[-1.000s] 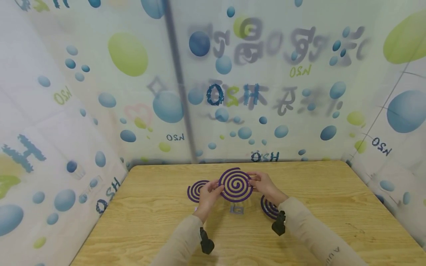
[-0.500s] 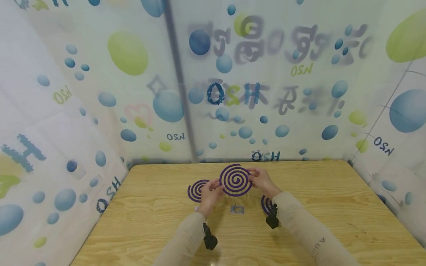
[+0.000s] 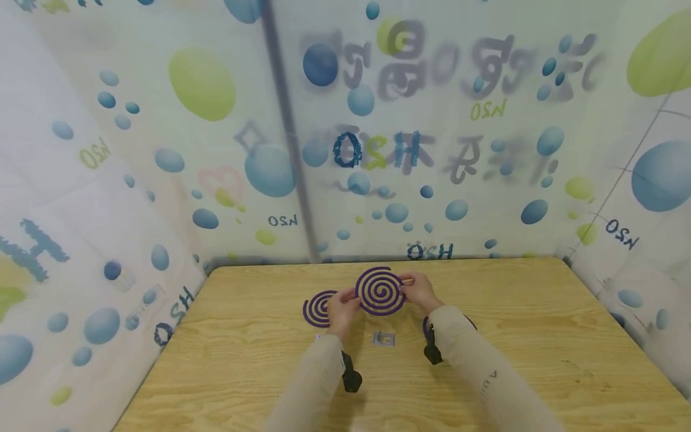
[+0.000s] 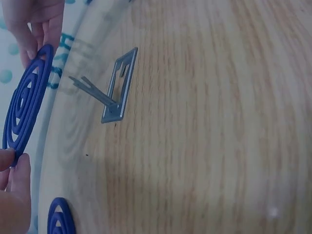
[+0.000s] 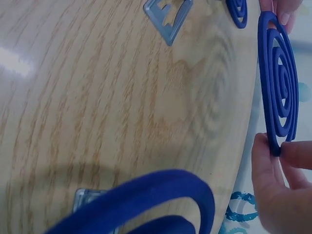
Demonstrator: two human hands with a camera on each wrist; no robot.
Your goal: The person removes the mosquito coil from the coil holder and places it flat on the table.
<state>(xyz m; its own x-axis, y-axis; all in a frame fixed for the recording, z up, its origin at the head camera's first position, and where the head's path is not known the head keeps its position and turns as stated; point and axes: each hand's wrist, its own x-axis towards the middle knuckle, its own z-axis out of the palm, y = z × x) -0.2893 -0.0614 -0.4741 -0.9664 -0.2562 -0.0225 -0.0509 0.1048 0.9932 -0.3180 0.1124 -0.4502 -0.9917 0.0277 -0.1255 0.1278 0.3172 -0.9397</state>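
Observation:
Both hands hold one purple-blue mosquito coil (image 3: 381,292) up over the table, its flat spiral facing me. My left hand (image 3: 342,311) pinches its left rim between thumb and fingers. At the opposite rim, my right hand (image 3: 421,291) does the same. Below the coil lies a small metal coil stand (image 4: 113,106) with a forked prong bent upward. A second coil (image 3: 318,308) is to the left, partly covered by my left hand. The third coil (image 5: 161,186) sits under my right forearm, with another metal stand (image 5: 84,197) beneath it.
The wooden table (image 3: 232,366) reaches back to a printed curtain (image 3: 432,120) with blue and green dots. A black wrist camera (image 3: 352,379) is strapped at my left sleeve, another black wrist camera (image 3: 433,353) at my right.
The held coil has risen slightly and tipped a little. Both forearms have shifted forward and inward, and the right sleeve now covers more of the right-hand coil.

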